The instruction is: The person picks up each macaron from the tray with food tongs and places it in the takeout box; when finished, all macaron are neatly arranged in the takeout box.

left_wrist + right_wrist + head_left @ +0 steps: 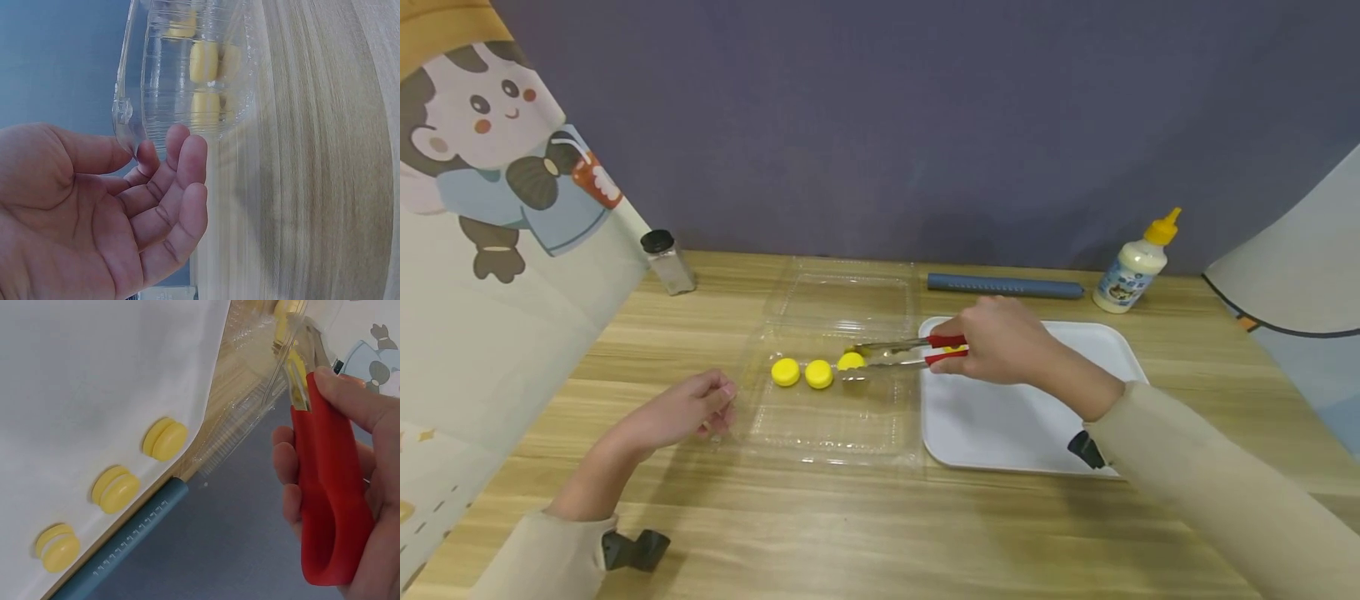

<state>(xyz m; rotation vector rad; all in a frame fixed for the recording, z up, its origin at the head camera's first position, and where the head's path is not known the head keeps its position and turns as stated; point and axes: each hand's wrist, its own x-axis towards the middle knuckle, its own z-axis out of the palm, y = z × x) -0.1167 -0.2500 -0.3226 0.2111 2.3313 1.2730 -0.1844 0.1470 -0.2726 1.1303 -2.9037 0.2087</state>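
Note:
My right hand (1000, 340) grips food tongs (334, 481) with red handles and metal arms. The tong tips reach into a clear plastic clamshell box (827, 429), one on either side of a yellow macaron (851, 361). Two more yellow macarons, a left one (786, 372) and a middle one (819, 374), sit in a row beside it. At the box's left edge, my left hand (681, 410) pinches the rim between thumb and forefinger, its other fingers loosely bent. In the right wrist view, three yellow macarons (115, 489) stand on the white tray (112, 375); my right hand and arm cover them in the head view.
The box's lid (850, 296) lies folded back. Behind the tray is a long blue-grey box (1006, 286). At the back right stands a squeeze bottle (1131, 271) with a yellow cap, and at the back left a black-capped jar (670, 265). A dark partition (880, 133) rises behind the table.

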